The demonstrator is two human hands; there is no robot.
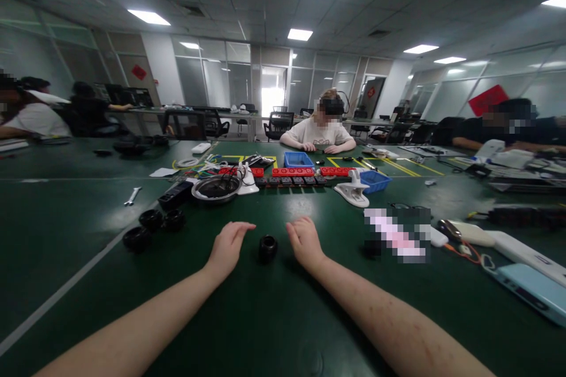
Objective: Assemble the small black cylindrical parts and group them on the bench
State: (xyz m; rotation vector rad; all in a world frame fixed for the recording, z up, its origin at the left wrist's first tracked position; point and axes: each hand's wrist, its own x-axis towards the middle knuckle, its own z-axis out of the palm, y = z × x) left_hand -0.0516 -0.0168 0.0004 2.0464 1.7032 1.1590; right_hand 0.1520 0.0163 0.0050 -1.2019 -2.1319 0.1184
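A small black round piece with an opening in its top (267,250) stands on the green table between my hands; its exact kind is unclear. My left hand (227,247) is just left of it, fingers stretched toward the right, holding nothing and apart from the piece. On the other side, my right hand (306,242) rests near the table top with its fingers loosely extended and no object visible in it. Similar black round pieces, one in front (137,240) and two behind it, lie together to the left of my left hand.
Beyond my hands stand a metal bowl (216,189), a red power strip (292,171), blue bins (374,181) and a white clamp stand (354,191). A wrench (132,196) lies left. Power banks (533,288) and cables lie right. A person (325,123) sits opposite.
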